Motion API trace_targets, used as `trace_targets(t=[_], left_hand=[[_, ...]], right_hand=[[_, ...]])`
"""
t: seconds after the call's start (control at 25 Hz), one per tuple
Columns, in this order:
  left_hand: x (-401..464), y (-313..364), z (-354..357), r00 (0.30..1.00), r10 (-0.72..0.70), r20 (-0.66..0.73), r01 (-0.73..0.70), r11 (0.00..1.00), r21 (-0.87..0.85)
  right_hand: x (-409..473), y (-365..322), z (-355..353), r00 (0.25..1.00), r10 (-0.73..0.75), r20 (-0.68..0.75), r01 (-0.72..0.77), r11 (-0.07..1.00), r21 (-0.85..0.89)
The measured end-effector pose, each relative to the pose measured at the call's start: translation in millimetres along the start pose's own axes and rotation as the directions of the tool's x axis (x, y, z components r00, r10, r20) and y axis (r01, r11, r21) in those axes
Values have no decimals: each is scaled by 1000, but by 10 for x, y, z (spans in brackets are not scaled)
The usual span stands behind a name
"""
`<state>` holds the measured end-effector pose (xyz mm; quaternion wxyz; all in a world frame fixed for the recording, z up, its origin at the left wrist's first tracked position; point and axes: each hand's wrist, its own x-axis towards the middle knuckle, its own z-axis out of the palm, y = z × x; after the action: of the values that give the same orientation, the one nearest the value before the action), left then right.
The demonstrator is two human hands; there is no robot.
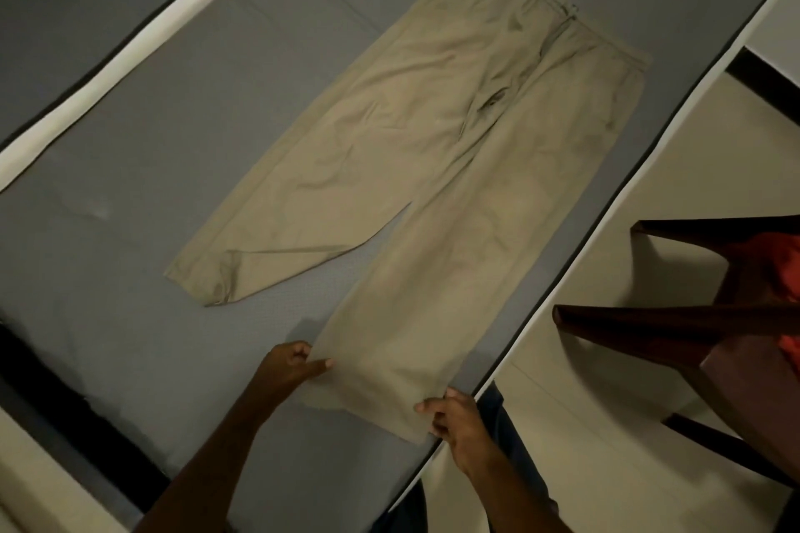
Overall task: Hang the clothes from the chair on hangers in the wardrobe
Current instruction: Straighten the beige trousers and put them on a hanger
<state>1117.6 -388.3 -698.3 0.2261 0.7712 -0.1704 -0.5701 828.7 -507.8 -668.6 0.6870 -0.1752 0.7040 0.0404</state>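
Observation:
A pair of beige trousers (437, 151) lies spread flat on a grey mattress (151, 134), waistband far from me, both legs pointing toward me. My left hand (290, 366) pinches the left corner of the nearer leg's hem. My right hand (452, 415) pinches the right corner of the same hem. The other leg lies apart to the left, its cuff slightly folded over. A dark wooden chair (692, 333) stands at the right, with red cloth (783, 273) on it. No hanger or wardrobe is in view.
The mattress has a white border (143, 39) along its far side and another along the near right edge. Pale tiled floor (606, 359) lies between the bed and the chair. A dark strip runs along the lower left.

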Motion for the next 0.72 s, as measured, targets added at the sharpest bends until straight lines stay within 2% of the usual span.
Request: trace_targets(t=[0.08, 0.16, 0.24, 0.32, 0.44, 0.56, 0.64, 0.72], left_hand=[[-23, -108, -45, 998, 41, 47, -44, 998, 48], [-41, -164, -96, 996, 62, 65, -69, 992, 109], [-19, -255, -190, 999, 30, 17, -32, 989, 144], [8, -385, -281, 999, 36, -27, -27, 960, 280], [-7, -476, -340, 985, -6, -174, 75, 916, 393], [-51, -415, -287, 929, -77, -362, 210, 915, 345], [-62, -400, -214, 904, -158, -398, 251, 948, 194], [-94, -449, -112, 914, -221, -341, 267, 959, 97]], right_hand=[[41, 7, 46, 999, -36, -9, 37, 999, 14], [102, 68, 100, 999, 7, -42, -7, 1000, -3], [117, 165, 155, 997, 68, -24, -69, 997, -35], [89, 264, 222, 995, 101, -16, -102, 991, -86], [62, 333, 312, 994, 88, -59, -101, 952, -290], [144, 263, 315, 988, -124, -90, 54, 834, -549], [219, 144, 311, 931, -350, -104, 168, 663, -729], [264, 62, 356, 841, -540, 0, 293, 455, -841]])
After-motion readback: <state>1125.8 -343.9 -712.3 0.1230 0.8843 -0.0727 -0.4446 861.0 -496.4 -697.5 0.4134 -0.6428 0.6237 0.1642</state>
